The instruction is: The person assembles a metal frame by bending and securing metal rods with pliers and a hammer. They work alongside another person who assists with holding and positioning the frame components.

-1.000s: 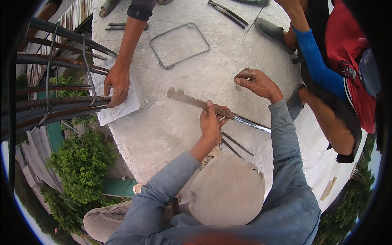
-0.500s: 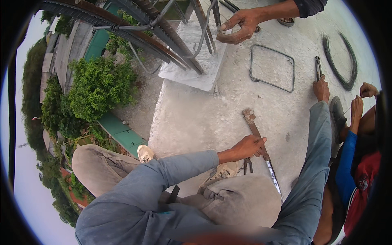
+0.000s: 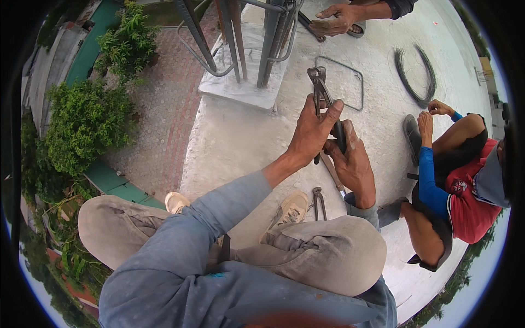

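Note:
A pair of dark pincers (image 3: 318, 81) is in both of my hands, raised over the pale concrete with its jaws pointing away from me. My left hand (image 3: 306, 135) wraps the pincers just below the jaws. Lower down, my right hand (image 3: 356, 168) grips a black handle. Beneath my hands lies a long rusty flat tool (image 3: 331, 173), mostly covered by them. A second pair of pincers (image 3: 319, 203) rests on the concrete beside my shoe. Beyond my hands is a rectangular steel stirrup (image 3: 361, 90), partly hidden behind the pincers.
Upright rebar (image 3: 236, 46) with bent ties rises from a concrete block (image 3: 232, 94) ahead. A coil of thin wire (image 3: 401, 74) lies at far right. A co-worker's hand (image 3: 334, 21) is near the rebar; another person (image 3: 465, 188) squats at right. The slab's edge drops off at left.
My right hand has brought the pincers from the far right to the middle. My left hand has moved from the rusty tool up onto the pincers. The view has shifted rightward.

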Demonstrator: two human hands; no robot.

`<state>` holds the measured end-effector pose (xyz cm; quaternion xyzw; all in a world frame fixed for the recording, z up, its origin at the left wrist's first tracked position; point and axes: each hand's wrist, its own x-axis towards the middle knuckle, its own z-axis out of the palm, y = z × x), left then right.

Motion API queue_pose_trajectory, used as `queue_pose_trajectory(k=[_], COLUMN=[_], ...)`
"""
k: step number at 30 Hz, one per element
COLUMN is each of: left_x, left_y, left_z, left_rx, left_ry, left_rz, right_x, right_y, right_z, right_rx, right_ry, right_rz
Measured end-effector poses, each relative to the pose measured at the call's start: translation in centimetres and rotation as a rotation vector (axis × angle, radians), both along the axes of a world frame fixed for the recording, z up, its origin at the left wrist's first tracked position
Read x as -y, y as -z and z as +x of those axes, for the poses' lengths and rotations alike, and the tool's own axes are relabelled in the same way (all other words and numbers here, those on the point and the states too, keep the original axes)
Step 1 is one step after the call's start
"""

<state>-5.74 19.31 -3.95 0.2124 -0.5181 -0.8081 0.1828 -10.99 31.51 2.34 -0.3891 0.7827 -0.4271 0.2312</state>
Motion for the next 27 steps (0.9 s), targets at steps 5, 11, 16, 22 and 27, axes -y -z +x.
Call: queue_pose_trajectory(k=[5, 11, 16, 22, 27], left_x=[1.1, 2.3, 4.6, 4.2, 3.6], left_y=[-3.3, -4.2, -4.4, -5.4, -6.4], left_z=[1.2, 2.2, 2.8, 2.6, 2.0], left_rx=[-0.051, -0.091, -0.256, -0.209, -0.147], left_ry=[-0.077, -0.096, 0.086, 0.025, -0.098], left_rz=[0.288, 0.462, 0.655, 0.727, 0.754], right_x=[3.2, 5.4, 7.1, 6.8, 6.3], right_y=[-5.6, -8.4, -8.6, -9.1, -9.9], right_z=[0.2, 2.3, 3.2, 2.9, 2.7], right_rx=[-0.265, -0.417, -0.584, -0.407, -0.106], right_ry=[-0.187, -0.226, -0.264, -0.165, -0.144], right_rz=[0.312, 0.406, 0.44, 0.456, 0.563])
